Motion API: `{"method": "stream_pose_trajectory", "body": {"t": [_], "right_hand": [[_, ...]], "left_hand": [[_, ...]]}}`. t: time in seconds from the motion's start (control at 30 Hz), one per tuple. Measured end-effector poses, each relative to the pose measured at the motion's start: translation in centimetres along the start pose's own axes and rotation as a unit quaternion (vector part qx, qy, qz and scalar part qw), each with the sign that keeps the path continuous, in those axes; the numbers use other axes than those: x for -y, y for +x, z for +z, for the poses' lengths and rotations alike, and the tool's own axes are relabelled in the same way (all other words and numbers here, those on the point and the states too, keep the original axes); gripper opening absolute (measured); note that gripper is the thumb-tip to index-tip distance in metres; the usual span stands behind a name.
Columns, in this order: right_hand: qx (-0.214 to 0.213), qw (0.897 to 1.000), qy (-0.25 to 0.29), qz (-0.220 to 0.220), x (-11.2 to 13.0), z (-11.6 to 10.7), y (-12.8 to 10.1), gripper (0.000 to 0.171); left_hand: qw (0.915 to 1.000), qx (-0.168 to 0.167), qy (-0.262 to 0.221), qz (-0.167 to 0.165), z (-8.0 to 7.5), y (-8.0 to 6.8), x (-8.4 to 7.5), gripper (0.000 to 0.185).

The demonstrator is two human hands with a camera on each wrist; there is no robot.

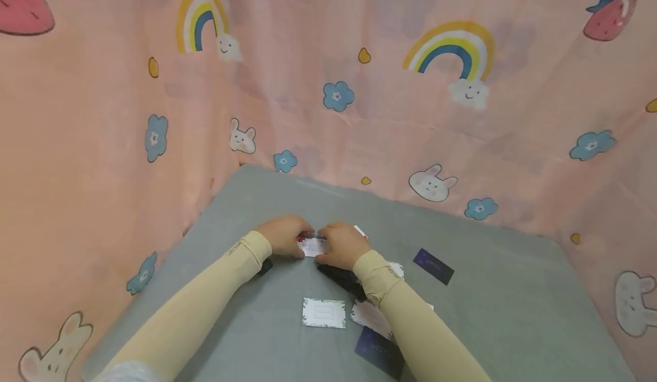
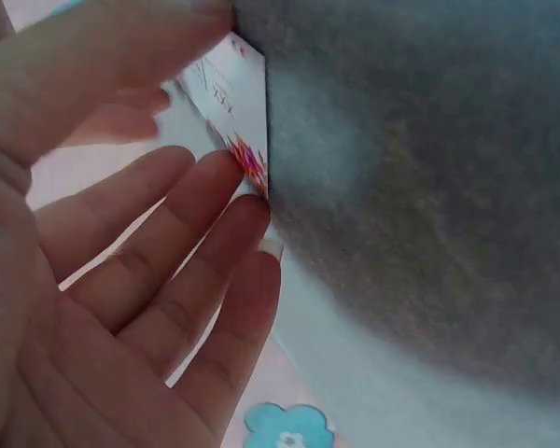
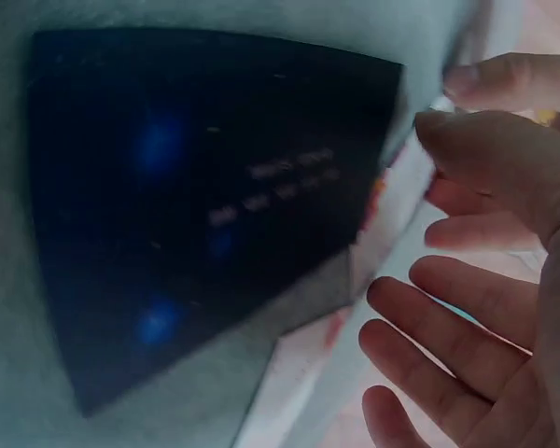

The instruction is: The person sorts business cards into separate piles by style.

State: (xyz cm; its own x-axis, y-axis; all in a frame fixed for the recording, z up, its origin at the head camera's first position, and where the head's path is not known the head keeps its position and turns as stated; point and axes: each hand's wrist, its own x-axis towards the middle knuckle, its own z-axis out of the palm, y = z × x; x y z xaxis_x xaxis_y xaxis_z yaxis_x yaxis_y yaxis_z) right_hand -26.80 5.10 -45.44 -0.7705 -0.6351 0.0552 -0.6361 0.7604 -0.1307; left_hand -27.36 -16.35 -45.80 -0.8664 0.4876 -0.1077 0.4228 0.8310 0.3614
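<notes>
A white business card [image 1: 313, 246] with printed lines and a red floral edge lies flat on the grey table, between my two hands. My left hand [image 1: 283, 236] holds its left end, the thumb at the near edge and the fingertips at the far edge. At the right end my right hand [image 1: 345, 245] grips it the same way, thumb toward me. In the left wrist view the card [image 2: 226, 89] shows between thumb and fingertips. A dark blue card [image 3: 205, 205] lies below the right palm, large in the right wrist view.
A white card with a leafy border [image 1: 324, 313] lies nearer me. Under the right forearm are a pale card [image 1: 372, 318] and a dark blue card [image 1: 378, 350], partly covered. Another dark card [image 1: 433, 266] lies to the right. A pink patterned curtain [image 1: 308, 57] borders the grey table [image 1: 513, 302].
</notes>
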Motion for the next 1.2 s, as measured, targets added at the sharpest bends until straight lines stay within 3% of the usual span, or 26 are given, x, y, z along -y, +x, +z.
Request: {"method": "stream_pose_trajectory", "body": {"t": [0.1, 0.23, 0.43, 0.63, 0.77, 0.93, 1.2], "right_hand": [[0.002, 1.000, 0.015, -0.001, -0.3, 0.6, 0.1, 0.051], [0.009, 0.999, 0.043, 0.013, -1.1, 0.5, 0.8, 0.051], [0.003, 0.995, 0.074, 0.067, -3.9, -0.2, 3.0, 0.052], [0.030, 0.992, 0.087, 0.081, -6.2, -0.2, 2.9, 0.060], [0.035, 0.991, 0.094, 0.088, -6.9, -0.3, 1.9, 0.059], [0.030, 0.995, 0.052, 0.074, -7.1, -0.5, 0.7, 0.046], [0.029, 0.997, 0.013, 0.069, -7.2, -0.4, -2.0, 0.036]], "left_hand": [[0.9996, 0.012, 0.018, 0.018, 0.2, 0.5, -0.2, 0.052], [0.9997, 0.019, 0.003, 0.012, -0.3, 1.2, 0.1, 0.056], [0.9997, -0.006, -0.023, -0.010, -1.2, 4.3, 0.4, 0.062], [0.9995, 0.011, -0.022, -0.022, -1.0, 6.5, 0.8, 0.064], [0.9993, 0.010, -0.027, -0.025, -0.6, 6.9, 1.2, 0.064], [0.9996, 0.003, -0.019, -0.020, -0.2, 7.0, 1.2, 0.065], [0.9998, 0.011, 0.009, -0.014, -0.5, 6.6, -0.2, 0.068]]}}
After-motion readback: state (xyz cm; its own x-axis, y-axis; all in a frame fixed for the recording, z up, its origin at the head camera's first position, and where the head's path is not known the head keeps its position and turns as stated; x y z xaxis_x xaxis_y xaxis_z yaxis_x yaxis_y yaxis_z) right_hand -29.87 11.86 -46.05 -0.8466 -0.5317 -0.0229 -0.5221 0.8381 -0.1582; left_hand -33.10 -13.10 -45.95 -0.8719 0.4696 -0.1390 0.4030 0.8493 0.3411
